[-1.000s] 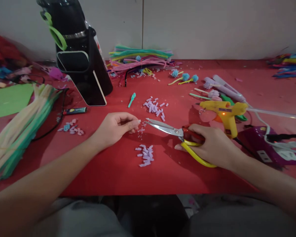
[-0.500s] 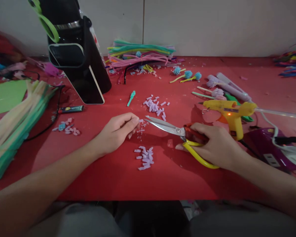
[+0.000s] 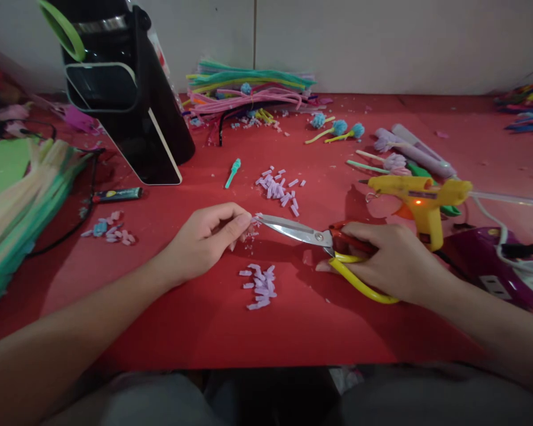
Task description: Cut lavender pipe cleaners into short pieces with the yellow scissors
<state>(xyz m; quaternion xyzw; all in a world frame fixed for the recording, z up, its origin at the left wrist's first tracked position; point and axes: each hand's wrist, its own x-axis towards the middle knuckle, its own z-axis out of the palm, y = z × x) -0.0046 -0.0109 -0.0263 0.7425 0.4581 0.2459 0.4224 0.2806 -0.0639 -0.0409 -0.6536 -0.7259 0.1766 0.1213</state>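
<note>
My right hand (image 3: 388, 257) grips the red and yellow handles of a pair of scissors (image 3: 295, 229), whose blades point left and look closed or nearly so. Their tips meet the fingertips of my left hand (image 3: 217, 236). Thumb and forefinger there pinch a small lilac piece (image 3: 256, 218), mostly hidden by the fingers and blade tips. Tiny lilac trimmings lie just under the fingertips. One pile of cut lilac pieces (image 3: 276, 188) is beyond the blades, and another lilac pile (image 3: 262, 287) is nearer to me.
A yellow glue gun (image 3: 426, 201) with a lit orange light rests at right, by a purple power strip (image 3: 493, 263). A black tumbler (image 3: 171, 118) with a phone (image 3: 148, 148) leaning on it stands back left. Pipe cleaners (image 3: 249, 89) lie at the wall.
The scissor tips have come up to the lilac piece at my left fingertips, closing the small gap. My view has shifted slightly; both hands keep their grips.
</note>
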